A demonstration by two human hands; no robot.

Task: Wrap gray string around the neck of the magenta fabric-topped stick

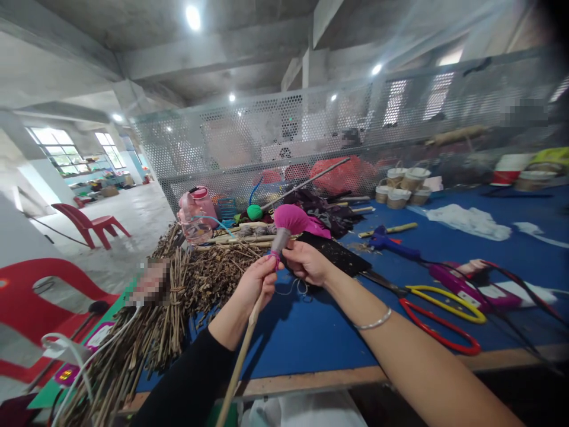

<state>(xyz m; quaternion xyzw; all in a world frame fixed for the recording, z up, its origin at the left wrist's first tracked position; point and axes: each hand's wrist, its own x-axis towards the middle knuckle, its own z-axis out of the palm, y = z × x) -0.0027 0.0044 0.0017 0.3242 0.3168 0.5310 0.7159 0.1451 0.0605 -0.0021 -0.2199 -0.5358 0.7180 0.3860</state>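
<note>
My left hand (258, 280) is closed around a thin wooden stick (240, 362) just below its grey wrapped neck (281, 240), which carries a magenta fluffy head (292, 219). My right hand (306, 262) is closed beside it, pinching at the neck where pink thread is wound; a loose pale thread (296, 289) hangs under both hands. The stick slants down toward me over the front edge of the blue table (311, 332). A silver bangle sits on my right forearm.
A heap of dry twigs and sticks (178, 296) lies at the left. Large red and yellow-handled scissors (438, 308), a blue tool (391, 242), a pink bottle (198, 213), small tubs (402, 187) and white cloth (466, 220) lie on the table. A perforated screen stands behind; red chairs (89, 222) stand left.
</note>
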